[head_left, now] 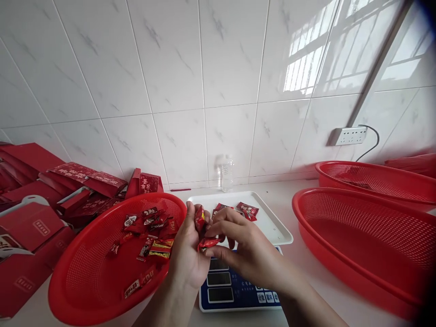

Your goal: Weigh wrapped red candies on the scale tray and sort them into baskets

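Note:
My left hand (186, 254) is cupped palm up around a red wrapped candy (200, 219), in front of the scale. Over its palm, my right hand (250, 243) pinches another red wrapped candy (208, 243) between thumb and fingers. Beneath both hands is a blue-fronted electronic scale (220, 303) with a white tray (275, 227) on top. A few red packets (248, 210) lie on the tray, partly hidden by my right hand. On the left, a red plastic basket (85, 290) holds several red and yellow-striped candies (161, 248).
Red gift boxes (34, 227) are heaped at the far left. Two red baskets stand on the right, a near one (340, 240) and a farther one (374, 175). A clear bottle (227, 175) stands by the tiled wall, below and left of a power strip (350, 136).

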Demonstrator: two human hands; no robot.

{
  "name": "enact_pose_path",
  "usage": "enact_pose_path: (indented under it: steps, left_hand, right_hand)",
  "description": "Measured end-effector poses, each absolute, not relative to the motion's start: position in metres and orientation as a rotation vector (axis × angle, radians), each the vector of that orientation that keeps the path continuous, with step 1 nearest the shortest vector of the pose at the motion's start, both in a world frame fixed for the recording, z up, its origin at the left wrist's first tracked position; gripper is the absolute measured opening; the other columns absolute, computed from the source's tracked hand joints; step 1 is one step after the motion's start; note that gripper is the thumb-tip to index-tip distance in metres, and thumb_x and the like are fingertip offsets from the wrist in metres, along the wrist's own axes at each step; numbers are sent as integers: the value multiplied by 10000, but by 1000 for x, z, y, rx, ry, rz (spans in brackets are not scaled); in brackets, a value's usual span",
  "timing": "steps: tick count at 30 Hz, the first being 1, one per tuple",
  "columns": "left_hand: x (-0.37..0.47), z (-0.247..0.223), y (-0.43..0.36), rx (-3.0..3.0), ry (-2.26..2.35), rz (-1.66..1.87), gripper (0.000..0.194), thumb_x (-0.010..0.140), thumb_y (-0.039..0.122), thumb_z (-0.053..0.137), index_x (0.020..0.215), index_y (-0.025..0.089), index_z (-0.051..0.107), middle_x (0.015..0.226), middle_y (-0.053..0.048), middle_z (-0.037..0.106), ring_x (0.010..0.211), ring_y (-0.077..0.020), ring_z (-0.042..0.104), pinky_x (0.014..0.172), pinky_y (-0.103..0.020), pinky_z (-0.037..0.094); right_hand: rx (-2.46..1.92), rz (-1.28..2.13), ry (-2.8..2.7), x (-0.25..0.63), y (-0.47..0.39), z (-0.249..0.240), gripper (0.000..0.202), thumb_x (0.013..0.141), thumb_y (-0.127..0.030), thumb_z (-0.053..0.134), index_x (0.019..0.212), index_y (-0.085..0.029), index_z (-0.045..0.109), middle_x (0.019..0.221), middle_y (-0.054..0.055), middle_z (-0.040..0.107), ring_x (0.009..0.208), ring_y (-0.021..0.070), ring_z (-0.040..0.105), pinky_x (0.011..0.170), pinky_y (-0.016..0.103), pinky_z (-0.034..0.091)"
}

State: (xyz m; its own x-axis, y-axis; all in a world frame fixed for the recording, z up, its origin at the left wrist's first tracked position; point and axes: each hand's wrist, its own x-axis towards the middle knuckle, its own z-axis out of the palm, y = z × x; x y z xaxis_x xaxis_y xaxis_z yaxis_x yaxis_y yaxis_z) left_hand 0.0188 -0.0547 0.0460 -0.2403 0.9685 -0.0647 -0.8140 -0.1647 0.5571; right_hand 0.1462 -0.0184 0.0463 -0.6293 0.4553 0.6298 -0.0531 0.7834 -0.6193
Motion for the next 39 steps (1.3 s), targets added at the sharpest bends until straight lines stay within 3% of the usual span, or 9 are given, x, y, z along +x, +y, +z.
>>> enact_pose_path:
  steps: [2,5,9,13,19,25,31,36,39]
  left_hand:
    - [17,46,-55,405,583,1789,418,639,470,900,751,168,633,651,46,575,532,-68,504,470,-148,464]
    - [17,49,-57,443,637,1873,418,581,425,938,761,170,660,668,57,588,496,-40,470,449,-134,447]
    - [18,56,-65,632,625,1913,301,644,350,922,773,172,717,729,34,642,567,-45,552,542,-137,516]
    - [20,62,-76,734,614,1821,260,690,270,898,900,183,773,813,-12,720,722,-91,674,710,-162,585]
    - [18,59,-90,996,602,1735,204,842,227,780,1039,274,757,922,-6,772,799,-120,737,776,-209,614]
    - [21,51,-97,1301,726,1820,193,891,203,724,1044,320,723,1044,6,772,1019,-156,726,893,-211,580]
    - [23,52,-95,1425,780,1887,208,873,180,735,1004,340,749,989,35,745,982,-111,711,843,-130,560]
    - [21,53,-97,1460,844,1931,242,818,173,787,985,346,763,955,45,719,916,-81,687,828,-103,550]
    - [22,53,-96,1408,804,1942,211,810,207,803,968,345,776,906,48,721,855,-69,684,796,-93,554]
  right_hand:
    - [-279,884,-1992,149,-19,50,66,894,-265,704,914,-223,658,944,50,665,877,176,638,738,303,549]
    - [-308,1098,-1752,154,-16,53,161,873,-334,728,884,-227,608,901,39,700,825,168,668,693,291,557]
    - [-312,1342,-1494,156,-9,50,273,846,-422,748,899,-233,558,829,22,723,671,140,674,550,241,535]
    - [-288,1433,-1434,156,-4,47,239,933,-413,652,1103,-265,572,690,-30,680,569,110,634,494,203,505]
    - [-198,1314,-1503,156,-12,51,174,974,-360,602,1111,-293,687,906,-3,645,629,72,636,527,175,540]
    - [-96,1266,-1619,163,-25,59,173,957,-412,633,1082,-299,672,884,-5,677,729,97,671,581,174,540]
    - [-174,1056,-1673,165,-30,61,24,934,-289,676,931,-265,672,803,-16,668,719,119,623,655,245,520]
    - [-205,920,-1735,168,-34,58,60,954,-235,628,906,-266,647,825,-17,652,754,131,588,687,270,498]
    - [-192,879,-1724,166,-37,60,83,949,-205,624,886,-258,637,788,-33,640,705,105,561,646,227,474]
